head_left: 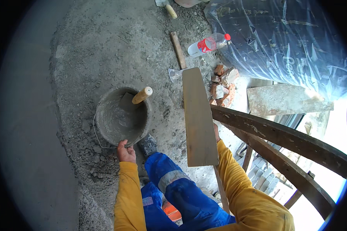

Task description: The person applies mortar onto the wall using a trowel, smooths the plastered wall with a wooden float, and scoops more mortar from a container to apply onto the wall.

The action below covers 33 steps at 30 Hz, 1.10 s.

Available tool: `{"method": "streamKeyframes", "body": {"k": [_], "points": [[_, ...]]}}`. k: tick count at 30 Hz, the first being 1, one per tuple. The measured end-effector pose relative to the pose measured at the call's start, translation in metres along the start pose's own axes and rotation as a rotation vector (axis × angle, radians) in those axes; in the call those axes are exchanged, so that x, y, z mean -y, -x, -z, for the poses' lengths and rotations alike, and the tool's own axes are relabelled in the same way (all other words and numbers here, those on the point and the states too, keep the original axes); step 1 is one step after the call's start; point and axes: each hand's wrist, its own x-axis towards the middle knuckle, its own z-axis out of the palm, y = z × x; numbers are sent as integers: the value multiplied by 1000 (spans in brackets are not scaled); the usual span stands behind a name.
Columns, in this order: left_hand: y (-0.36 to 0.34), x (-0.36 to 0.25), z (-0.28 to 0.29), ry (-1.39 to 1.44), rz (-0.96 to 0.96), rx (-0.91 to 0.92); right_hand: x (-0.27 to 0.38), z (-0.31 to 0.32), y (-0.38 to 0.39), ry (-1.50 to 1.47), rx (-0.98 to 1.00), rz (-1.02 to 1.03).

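Observation:
My left hand (126, 151) grips the near rim of a mortar-caked bucket (101, 114), fingers curled over its edge. Inside the bucket, grey wet mortar (121, 120) coats the bottom and walls. A trowel rests in it, its wooden handle (142, 95) leaning on the right rim. My right hand (216, 133) is mostly hidden behind a long, tapered plastering float (199, 119), which it holds from beneath. The float's flat grey-brown face is turned up and looks smooth, with no heap of mortar on it.
On the rough floor lie a wooden-handled tool (178, 50), a plastic bottle (209, 44), broken bricks (224, 85) and another trowel (171, 11). Plastic-wrapped material (281, 42) fills the upper right. Wooden beams (281, 133) cross at right, beside an open drop. A grey wall (31, 127) stands left.

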Motion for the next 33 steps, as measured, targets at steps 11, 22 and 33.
{"method": "streamKeyframes", "body": {"k": [11,22,33], "points": [[168,-58,27,-851,-178,170,223,-183,223,299,77,572],[634,-289,204,-554,-1520,-435,285,-348,485,438,676,1217],[1049,-393,393,-894,-2609,-1847,140,-515,737,424,1166,1539]]}}
